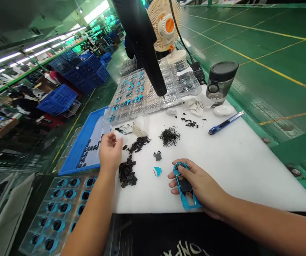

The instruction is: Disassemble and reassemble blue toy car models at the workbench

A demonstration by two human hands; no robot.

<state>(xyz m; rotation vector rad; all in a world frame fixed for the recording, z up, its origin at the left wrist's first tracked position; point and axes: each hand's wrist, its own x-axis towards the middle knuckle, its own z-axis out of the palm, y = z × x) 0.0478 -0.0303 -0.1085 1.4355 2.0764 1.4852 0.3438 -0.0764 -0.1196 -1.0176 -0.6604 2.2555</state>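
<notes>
lengthwise outward, blue car shell [185,185]

Black top [142,233], pale lettering [185,249]

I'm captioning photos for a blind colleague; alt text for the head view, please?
A person's right hand holds a blue and black car-shaped part near the front edge of a white work surface. The left hand, fingers curled, is near small black pieces. A blue craft knife lies farther right.
</notes>
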